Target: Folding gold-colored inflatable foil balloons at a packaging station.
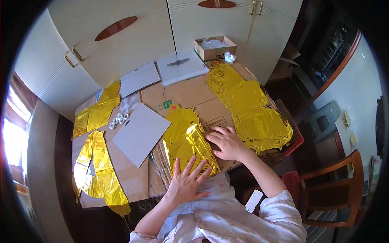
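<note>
A flat gold foil balloon [178, 131] lies in front of me on the cardboard-covered table, its right side folded over into a shiny panel. My left hand [187, 182] rests on its near edge, fingers spread and holding nothing. At the right edge of the fold is my right hand [226, 143], its fingers stretched out and touching the foil; the fingertips lie against the edge. Close by on the left is a grey-white card [142, 131] with a hanging hole, its corner next to the balloon.
More gold foil pieces lie at right [245, 101], far left [99, 111] and near left [95, 166]. White ribbon rolls [118, 118] sit beside the card. Farther back are stacked cards [139, 79], a clear plastic pack [182, 67] and an open box [214, 50]. A wooden chair [354, 186] stands right.
</note>
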{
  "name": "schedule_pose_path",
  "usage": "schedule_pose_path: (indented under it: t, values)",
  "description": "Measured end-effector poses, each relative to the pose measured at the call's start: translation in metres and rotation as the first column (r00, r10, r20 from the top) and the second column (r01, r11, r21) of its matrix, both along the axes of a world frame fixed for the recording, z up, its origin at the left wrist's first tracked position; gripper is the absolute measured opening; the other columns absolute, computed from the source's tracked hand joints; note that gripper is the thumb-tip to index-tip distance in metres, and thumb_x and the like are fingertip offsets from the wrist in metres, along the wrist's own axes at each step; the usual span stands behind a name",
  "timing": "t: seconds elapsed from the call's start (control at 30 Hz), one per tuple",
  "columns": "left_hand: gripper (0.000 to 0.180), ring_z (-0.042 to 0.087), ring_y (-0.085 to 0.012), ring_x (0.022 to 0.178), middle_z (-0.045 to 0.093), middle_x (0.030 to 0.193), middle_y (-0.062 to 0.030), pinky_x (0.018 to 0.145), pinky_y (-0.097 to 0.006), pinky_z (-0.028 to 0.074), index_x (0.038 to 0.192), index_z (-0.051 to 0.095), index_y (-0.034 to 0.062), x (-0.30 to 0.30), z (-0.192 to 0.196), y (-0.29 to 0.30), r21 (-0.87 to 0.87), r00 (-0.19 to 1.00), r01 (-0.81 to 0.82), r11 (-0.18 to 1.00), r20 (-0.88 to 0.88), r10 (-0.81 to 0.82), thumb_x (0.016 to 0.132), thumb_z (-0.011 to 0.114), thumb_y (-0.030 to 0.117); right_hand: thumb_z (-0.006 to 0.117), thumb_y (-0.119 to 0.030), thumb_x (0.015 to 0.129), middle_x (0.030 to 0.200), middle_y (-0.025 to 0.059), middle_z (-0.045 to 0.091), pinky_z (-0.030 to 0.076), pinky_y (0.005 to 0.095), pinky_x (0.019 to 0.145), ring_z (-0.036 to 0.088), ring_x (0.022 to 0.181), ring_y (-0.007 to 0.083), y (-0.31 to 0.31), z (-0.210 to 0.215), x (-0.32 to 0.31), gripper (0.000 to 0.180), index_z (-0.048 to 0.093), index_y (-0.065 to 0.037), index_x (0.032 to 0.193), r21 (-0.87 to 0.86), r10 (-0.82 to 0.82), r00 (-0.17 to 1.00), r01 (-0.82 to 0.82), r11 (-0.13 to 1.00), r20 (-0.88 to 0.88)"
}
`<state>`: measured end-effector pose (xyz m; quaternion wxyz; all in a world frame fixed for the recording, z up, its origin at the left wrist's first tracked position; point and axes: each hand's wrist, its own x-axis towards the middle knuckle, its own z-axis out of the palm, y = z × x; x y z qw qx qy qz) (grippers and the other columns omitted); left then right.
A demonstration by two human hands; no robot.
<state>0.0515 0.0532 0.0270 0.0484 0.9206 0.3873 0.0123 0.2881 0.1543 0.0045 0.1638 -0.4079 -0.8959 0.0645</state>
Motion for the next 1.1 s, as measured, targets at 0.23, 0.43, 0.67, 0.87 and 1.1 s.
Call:
schedule_pose_path:
  t: [0.23,0.43,0.67,0.87,1.1]
  values:
    - [0.084,0.027,-0.0329,0.144,0.035,0.154,-0.0034,0.109,-0.072,0.013,0.148,0.037,0.0267,0.000,0.000,0.001,-0.008,1.000,0.006,1.000,-0.008,-0.006,0.079,0.053,0.073,0.070,-0.034,0.077,0.142,0.0020,0.050,0.028,0.0496,0.109,0.034,0.141,0.0248,0.011,0.001,-0.001,0.063,0.053,-0.013,0.134,-0.042,0.062,0.995,-0.059,0.997,0.077]
    - [0.084,0.028,-0.0321,0.143,0.035,0.154,-0.0024,0.108,-0.072,0.014,0.148,0.037,0.0273,0.000,0.001,0.001,-0.015,1.000,0.006,1.000,0.002,-0.006,0.079,0.055,0.071,0.073,-0.049,0.071,0.151,-0.0016,0.042,0.021,0.0481,0.115,0.025,0.146,0.0242,0.038,0.012,0.001,0.079,0.049,-0.020,0.141,-0.125,0.129,0.977,-0.109,0.986,0.169]
    - [0.086,0.028,-0.0320,0.143,0.034,0.154,-0.0026,0.108,-0.072,0.015,0.149,0.035,0.0278,0.000,0.001,0.001,-0.011,1.000,0.007,1.000,-0.014,-0.008,0.078,0.057,0.071,0.074,-0.050,0.072,0.155,-0.0062,0.034,0.014,0.0527,0.118,0.019,0.147,0.0280,0.062,0.018,-0.004,0.076,0.053,-0.022,0.139,-0.191,0.134,0.969,-0.095,0.977,0.207]
    - [0.089,0.027,-0.0324,0.144,0.032,0.155,-0.0031,0.108,-0.072,0.014,0.150,0.032,0.0277,-0.001,0.001,0.000,-0.023,1.000,0.011,1.000,-0.019,-0.012,0.077,0.057,0.071,0.058,-0.054,0.088,0.155,-0.0079,0.034,0.011,0.0528,0.119,0.020,0.148,0.0272,0.081,0.005,-0.010,0.056,0.048,-0.037,0.141,-0.059,0.016,0.979,-0.004,0.998,0.202]
    - [0.088,0.025,-0.0324,0.144,0.031,0.156,-0.0030,0.109,-0.072,0.013,0.151,0.031,0.0275,0.000,0.003,0.002,-0.024,1.000,0.013,1.000,-0.027,-0.013,0.079,0.055,0.072,0.057,-0.038,0.093,0.148,0.0034,0.045,0.027,0.0499,0.114,0.033,0.142,0.0266,0.092,-0.003,-0.020,0.047,0.055,-0.019,0.136,0.117,-0.165,0.980,0.178,0.977,-0.108]
